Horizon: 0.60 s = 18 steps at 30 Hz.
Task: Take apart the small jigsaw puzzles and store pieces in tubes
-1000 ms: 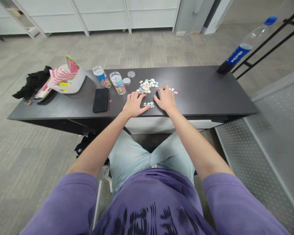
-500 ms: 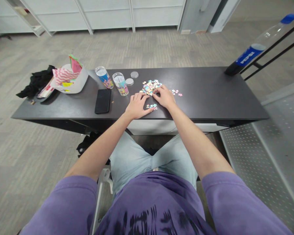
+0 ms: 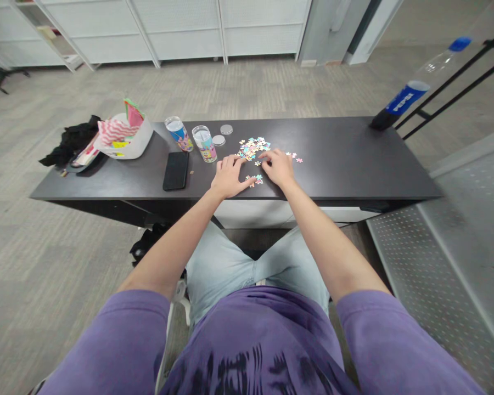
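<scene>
A heap of small colourful jigsaw pieces (image 3: 253,147) lies on the dark tabletop in front of both hands. My left hand (image 3: 229,176) rests flat with its fingers spread, the fingertips at the heap's near left side. Its thumb touches a small cluster of jigsaw pieces (image 3: 259,179) close to the front edge. My right hand (image 3: 278,167) is bent over the heap's right side, thumb and forefinger apart. Just left of its fingertips lies a single jigsaw piece (image 3: 257,163). Beyond that hand, several loose jigsaw pieces (image 3: 299,160) are scattered.
Two clear cartoon-printed canisters (image 3: 205,145) stand left of the heap, beside two round lids (image 3: 218,140). A black phone (image 3: 175,171) lies farther left. A white basket (image 3: 136,144) holds packets. A Pepsi bottle (image 3: 404,100) stands at the far right end of the table (image 3: 354,159).
My right hand has drawn back slightly from the heap. A single piece now shows apart between the heap and the cluster. The left thumb has shifted over the cluster; the view has turned slightly.
</scene>
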### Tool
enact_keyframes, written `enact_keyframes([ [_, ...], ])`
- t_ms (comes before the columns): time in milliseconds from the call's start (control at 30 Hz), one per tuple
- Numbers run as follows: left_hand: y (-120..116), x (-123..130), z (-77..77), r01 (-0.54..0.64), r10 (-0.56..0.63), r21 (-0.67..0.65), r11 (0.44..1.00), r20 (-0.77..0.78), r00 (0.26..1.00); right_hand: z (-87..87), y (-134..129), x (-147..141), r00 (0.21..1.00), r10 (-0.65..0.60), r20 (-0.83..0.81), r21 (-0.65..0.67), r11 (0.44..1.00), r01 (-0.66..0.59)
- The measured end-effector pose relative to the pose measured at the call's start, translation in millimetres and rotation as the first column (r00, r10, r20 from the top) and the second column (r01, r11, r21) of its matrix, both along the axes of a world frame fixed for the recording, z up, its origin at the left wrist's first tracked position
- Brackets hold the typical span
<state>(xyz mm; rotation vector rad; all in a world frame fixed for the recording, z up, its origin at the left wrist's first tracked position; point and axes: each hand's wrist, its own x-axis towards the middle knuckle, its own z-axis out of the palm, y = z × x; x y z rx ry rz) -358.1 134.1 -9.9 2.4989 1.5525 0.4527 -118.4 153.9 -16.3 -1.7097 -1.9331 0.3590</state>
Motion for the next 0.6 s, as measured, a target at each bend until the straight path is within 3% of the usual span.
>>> enact_keyframes([
  [300, 2.0, 1.6, -4.9, -0.08, 0.08, 0.014, 0.997, 0.023, 0.997, 1.7, -32.4, 1.0, 0.994, 0.047, 0.096, 0.039, 0.998, -0.051],
  [433, 2.1, 0.5, -5.0, -0.074, 0.073, 0.011, 0.997, 0.025, 0.997, 0.1, -30.1, 5.3, 0.991, 0.074, 0.108, 0.019, 0.997, -0.076],
  [600, 2.9, -0.3, -7.4, -0.056, 0.056, 0.003, 0.998, 0.02, 0.998, -3.3, -22.9, 17.3, 0.993, -0.015, 0.114, 0.012, 1.0, 0.014],
])
